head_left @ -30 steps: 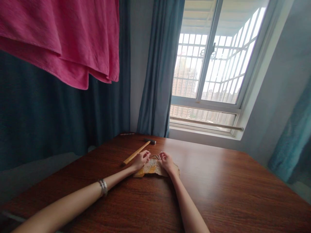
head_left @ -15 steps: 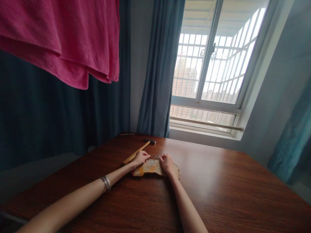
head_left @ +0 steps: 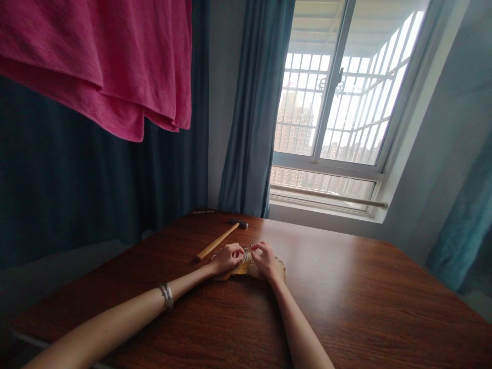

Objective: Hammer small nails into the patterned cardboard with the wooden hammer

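Observation:
A flat piece of light wood (head_left: pixel 282 268) with a spotted, yellowish surface lies on the dark brown table (head_left: pixel 346 302). Thin metal nails (head_left: pixel 246 249) stand on it between my hands. My left hand (head_left: pixel 226 257), fingers curled, rests on the wood's left part and pinches at the nails. My right hand (head_left: pixel 265 259) is also curled, fingertips meeting the same cluster from the right. What each pinch holds is too small to make out. A silver bracelet (head_left: pixel 166 296) sits on my left wrist.
A hammer (head_left: pixel 221 239) with a pale wooden handle and dark head lies just beyond my left hand. Pink cloth (head_left: pixel 96 56) hangs overhead at left. Blue curtains (head_left: pixel 253 107) and a barred window (head_left: pixel 338 102) stand behind the table.
My two hands have drawn closer together over the wood, and my left hand has shifted right onto it. The hammer has not moved.

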Demonstrator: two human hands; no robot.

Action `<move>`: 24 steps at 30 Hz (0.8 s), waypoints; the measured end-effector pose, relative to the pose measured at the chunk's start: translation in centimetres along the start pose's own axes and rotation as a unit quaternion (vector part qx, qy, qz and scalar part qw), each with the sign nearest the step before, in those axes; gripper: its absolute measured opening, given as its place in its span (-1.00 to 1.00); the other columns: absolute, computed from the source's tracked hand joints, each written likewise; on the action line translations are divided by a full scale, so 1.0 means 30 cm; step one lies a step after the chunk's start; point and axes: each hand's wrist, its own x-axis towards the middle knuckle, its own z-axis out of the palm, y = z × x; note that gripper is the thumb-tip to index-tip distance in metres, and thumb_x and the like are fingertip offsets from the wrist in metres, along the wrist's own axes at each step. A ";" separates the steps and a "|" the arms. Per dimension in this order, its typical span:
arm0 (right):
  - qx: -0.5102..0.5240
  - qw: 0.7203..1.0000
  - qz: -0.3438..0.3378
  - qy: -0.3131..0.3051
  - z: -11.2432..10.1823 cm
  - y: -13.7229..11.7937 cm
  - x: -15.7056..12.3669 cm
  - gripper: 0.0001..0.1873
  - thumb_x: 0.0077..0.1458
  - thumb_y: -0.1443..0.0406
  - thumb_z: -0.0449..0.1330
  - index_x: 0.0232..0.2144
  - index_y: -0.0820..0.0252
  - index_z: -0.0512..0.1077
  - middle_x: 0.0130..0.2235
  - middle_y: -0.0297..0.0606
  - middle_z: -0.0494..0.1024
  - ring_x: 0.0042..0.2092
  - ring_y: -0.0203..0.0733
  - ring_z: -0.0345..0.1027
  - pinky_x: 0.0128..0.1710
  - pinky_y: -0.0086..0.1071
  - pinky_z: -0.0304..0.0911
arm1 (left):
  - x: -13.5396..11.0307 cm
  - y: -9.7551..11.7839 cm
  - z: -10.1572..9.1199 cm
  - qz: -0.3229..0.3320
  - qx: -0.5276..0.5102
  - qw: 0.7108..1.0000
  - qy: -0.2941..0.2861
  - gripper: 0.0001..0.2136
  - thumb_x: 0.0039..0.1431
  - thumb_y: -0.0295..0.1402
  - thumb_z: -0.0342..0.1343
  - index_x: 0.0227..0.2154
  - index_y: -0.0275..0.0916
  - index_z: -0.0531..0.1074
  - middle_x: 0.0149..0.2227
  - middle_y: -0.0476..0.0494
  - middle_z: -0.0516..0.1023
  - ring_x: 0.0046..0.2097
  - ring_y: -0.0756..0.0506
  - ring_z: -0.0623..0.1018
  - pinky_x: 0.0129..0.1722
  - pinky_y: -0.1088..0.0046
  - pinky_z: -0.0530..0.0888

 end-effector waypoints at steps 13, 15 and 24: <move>0.077 0.978 -0.012 -0.194 -0.029 0.023 0.029 -0.82 -0.14 0.24 0.19 -0.49 0.23 0.52 -0.52 -0.36 0.49 -0.46 -0.32 0.28 -0.42 -0.49 0.18 | -0.018 0.056 -0.016 -0.049 -0.004 0.997 -0.062 -0.72 0.01 -0.19 0.00 -0.40 -0.28 0.49 -0.45 -0.05 0.48 -0.40 -0.01 0.38 -0.40 0.54 0.24; 0.083 0.975 -0.006 -0.207 -0.032 0.027 0.030 -0.81 -0.15 0.23 0.20 -0.49 0.24 0.53 -0.53 -0.36 0.48 -0.47 -0.33 0.26 -0.44 -0.49 0.16 | -0.024 0.069 -0.019 -0.057 -0.005 0.996 -0.064 -0.72 0.01 -0.20 -0.02 -0.40 -0.28 0.50 -0.44 -0.06 0.50 -0.40 -0.02 0.39 -0.40 0.54 0.25; 0.105 0.973 0.003 -0.206 -0.026 0.017 0.024 -0.87 -0.15 0.31 0.15 -0.51 0.25 0.48 -0.57 -0.41 0.39 -0.51 -0.39 0.18 -0.51 -0.53 0.09 | -0.010 0.063 0.008 -0.115 -0.141 0.983 -0.021 -0.74 -0.01 -0.21 0.00 -0.48 -0.33 0.43 -0.53 -0.03 0.44 -0.53 0.03 0.37 -0.53 0.56 0.26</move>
